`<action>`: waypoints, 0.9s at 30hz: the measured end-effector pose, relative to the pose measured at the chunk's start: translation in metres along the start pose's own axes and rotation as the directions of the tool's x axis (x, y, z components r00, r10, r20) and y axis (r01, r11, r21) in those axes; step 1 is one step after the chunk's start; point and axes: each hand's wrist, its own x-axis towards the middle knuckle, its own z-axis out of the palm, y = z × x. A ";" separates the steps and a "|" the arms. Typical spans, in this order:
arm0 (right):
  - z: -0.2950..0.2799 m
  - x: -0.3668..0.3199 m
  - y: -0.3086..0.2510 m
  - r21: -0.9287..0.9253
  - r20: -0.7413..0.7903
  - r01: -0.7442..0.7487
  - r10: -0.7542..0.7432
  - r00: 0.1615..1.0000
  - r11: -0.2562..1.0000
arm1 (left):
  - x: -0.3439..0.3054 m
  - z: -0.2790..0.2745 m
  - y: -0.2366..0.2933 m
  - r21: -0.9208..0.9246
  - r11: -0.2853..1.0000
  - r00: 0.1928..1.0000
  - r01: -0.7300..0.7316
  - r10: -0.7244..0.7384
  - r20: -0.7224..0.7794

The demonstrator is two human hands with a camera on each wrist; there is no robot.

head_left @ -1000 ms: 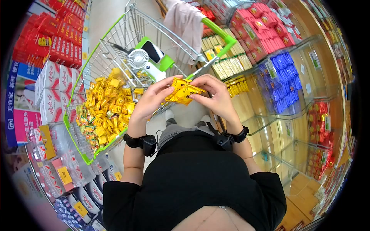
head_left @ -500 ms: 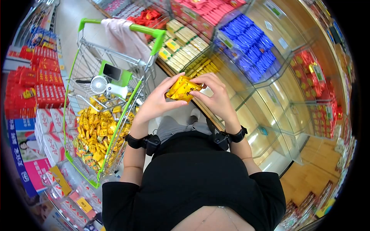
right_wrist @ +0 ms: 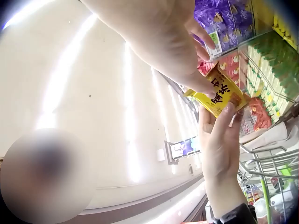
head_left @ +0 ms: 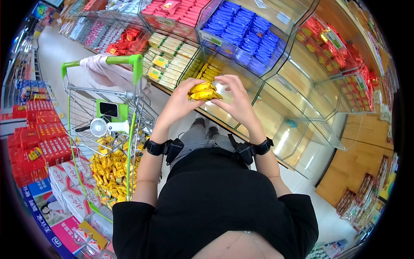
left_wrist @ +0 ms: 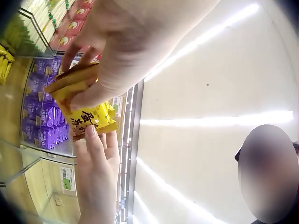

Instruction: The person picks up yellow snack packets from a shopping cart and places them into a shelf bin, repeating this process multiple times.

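Two or more small yellow snack packets [head_left: 203,91] with dark lettering are held together in front of the body. My left hand [head_left: 181,101] grips them from the left, its thumb across the lettered face in the left wrist view. From the other side, my right hand [head_left: 236,97] pinches their end; its thumb lies on the yellow wrapper [left_wrist: 96,122] in the left wrist view. Beyond the hands, a clear-walled bin holds similar yellow packets [head_left: 208,71]. Many more yellow packets [head_left: 113,170] lie heaped in the shopping cart at the left.
The green-trimmed cart [head_left: 131,151] carries a small white fan [head_left: 98,127], a phone [head_left: 108,109] and a pink cloth [head_left: 101,69] over its handle. Clear bins hold blue packets [head_left: 243,36], cream packets [head_left: 170,58] and red packets [head_left: 327,39]. Red boxes [head_left: 43,138] are stacked at far left.
The view and body have turned rightward, so the cart sits farther left and the clear bins lie behind the hands. Both hands keep hold of the yellow packets, which are now tilted differently.
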 end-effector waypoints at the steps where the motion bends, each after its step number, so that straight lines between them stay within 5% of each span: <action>1: 0.000 0.000 0.003 -0.004 0.012 -0.011 0.011 1.000 1.000 | 0.003 0.001 -0.004 -0.003 1.000 1.000 -0.007 0.007 0.011; 8: 0.014 0.002 0.040 -0.029 0.085 -0.114 0.116 0.990 0.993 | 0.026 0.011 -0.042 0.116 0.987 0.993 -0.115 0.112 0.030; 10: 0.020 0.004 0.049 0.015 0.130 -0.259 0.255 0.958 0.966 | 0.031 0.016 -0.057 0.124 0.985 0.992 -0.118 0.112 0.051; 20: 0.076 -0.003 0.136 0.056 0.147 -0.429 0.418 0.897 0.901 | 0.045 0.048 -0.138 0.093 0.995 0.992 -0.045 0.034 0.120; 22: 0.085 -0.005 0.144 0.234 0.214 -0.601 0.562 0.799 0.764 | 0.045 0.053 -0.152 0.103 0.995 0.991 0.014 -0.027 0.128; 27: 0.102 -0.008 0.165 0.273 0.281 -0.706 0.648 0.708 0.653 | 0.044 0.068 -0.168 0.226 0.967 0.984 0.115 -0.142 0.108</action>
